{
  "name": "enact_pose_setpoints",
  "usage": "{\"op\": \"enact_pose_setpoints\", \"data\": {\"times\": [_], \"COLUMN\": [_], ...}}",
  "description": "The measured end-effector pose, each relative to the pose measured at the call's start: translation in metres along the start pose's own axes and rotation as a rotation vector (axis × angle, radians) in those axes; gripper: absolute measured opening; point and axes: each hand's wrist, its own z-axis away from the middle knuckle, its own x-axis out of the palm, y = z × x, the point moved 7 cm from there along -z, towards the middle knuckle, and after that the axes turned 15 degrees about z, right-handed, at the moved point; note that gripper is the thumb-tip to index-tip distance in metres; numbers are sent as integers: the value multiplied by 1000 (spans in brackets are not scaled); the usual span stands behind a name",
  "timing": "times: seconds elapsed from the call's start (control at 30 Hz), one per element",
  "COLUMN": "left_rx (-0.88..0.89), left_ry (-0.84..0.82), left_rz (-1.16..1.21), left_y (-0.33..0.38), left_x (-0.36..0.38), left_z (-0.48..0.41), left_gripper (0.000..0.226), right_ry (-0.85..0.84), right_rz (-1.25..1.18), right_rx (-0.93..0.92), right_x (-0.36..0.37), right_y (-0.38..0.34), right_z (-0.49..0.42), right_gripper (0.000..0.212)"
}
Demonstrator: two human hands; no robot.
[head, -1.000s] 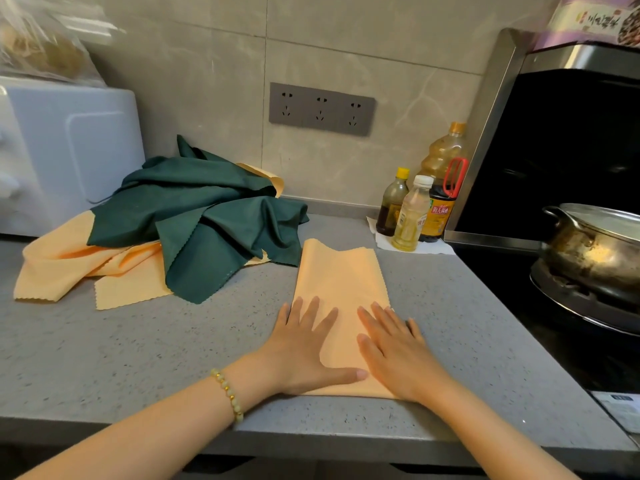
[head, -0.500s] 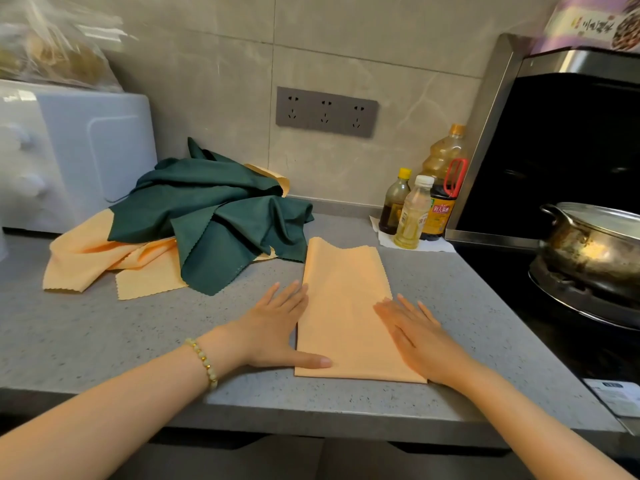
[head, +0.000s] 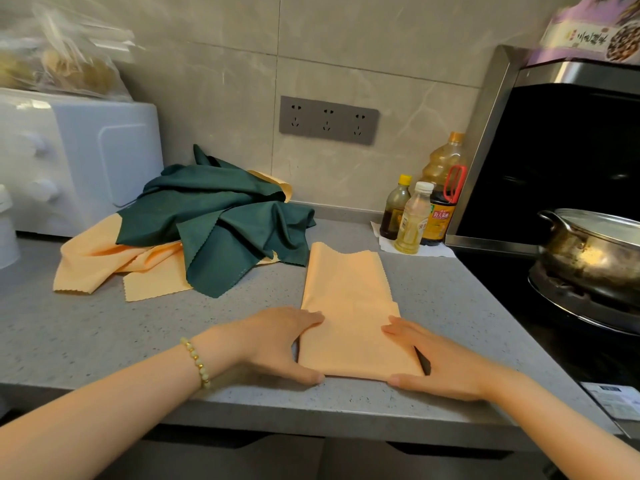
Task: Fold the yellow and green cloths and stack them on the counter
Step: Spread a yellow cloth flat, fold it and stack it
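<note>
The folded yellow cloth (head: 349, 306) lies as a long strip on the tabletop (head: 104, 341), right of the middle. Its near end sits just back from the front edge and its far end points at the back wall.

Both hands are at that near end, one on each side. The left hand (head: 273, 344) meets the strip's left edge: its fingers curl onto the cloth and its thumb runs along the near left corner. The right hand (head: 440, 365) mirrors it on the right edge, fingers on the cloth and thumb at the near right corner. Each grip is narrow and closed on the cloth between thumb and fingers. A dark shadow under both side edges shows the near end raised slightly off the tabletop.

Half a second ago both hands lay flat with fingers spread, farther up the strip. The left palm was on the tabletop beside the cloth, and the right was pressed on its right edge. They have since drawn back toward the front edge and gathered their fingers. A small step now shows partway along the strip's right edge.

The green cloth (head: 221, 223) is heaped over loose yellow cloths (head: 97, 261) toward the back left, apart from both hands.
</note>
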Motion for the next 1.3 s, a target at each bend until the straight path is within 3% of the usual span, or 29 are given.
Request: {"op": "enact_pose_setpoints", "data": {"times": [0.17,0.37,0.57,0.83,1.0,1.07,1.17,1.23,1.3], "left_rx": [44,174,383,269,216,170,115,52,-89], "left_ry": [19,162,184,126,162,204,325,458,560], "left_rz": [-13,-85,-95,-91,-91,-17,225,448,592], "left_y": [-3,-6,13,-4,-13,-20,-29,-38,-49], "left_x": [5,2,1,-6,-9,-12,-22,-33,-41], "left_z": [1,-5,12,-3,-16,-19,-25,-36,-50], "left_gripper": [77,49,44,60,50,44,31,22,32], "right_ry": [74,269,318,247,269,283,382,404,355], "right_rz": [-22,-30,74,20,-69,-100,-291,-401,-445], "right_rx": [0,54,-96,-89,-26,-19,87,274,423], "right_x": [5,-9,-5,-8,-11,-13,-27,-39,-42], "right_y": [2,5,-2,-8,2,7,17,30,43], "right_z": [4,-3,-3,-4,-12,-16,-28,-44,-66], "right_gripper": [72,51,35,34,38,37,16,36,52]}}
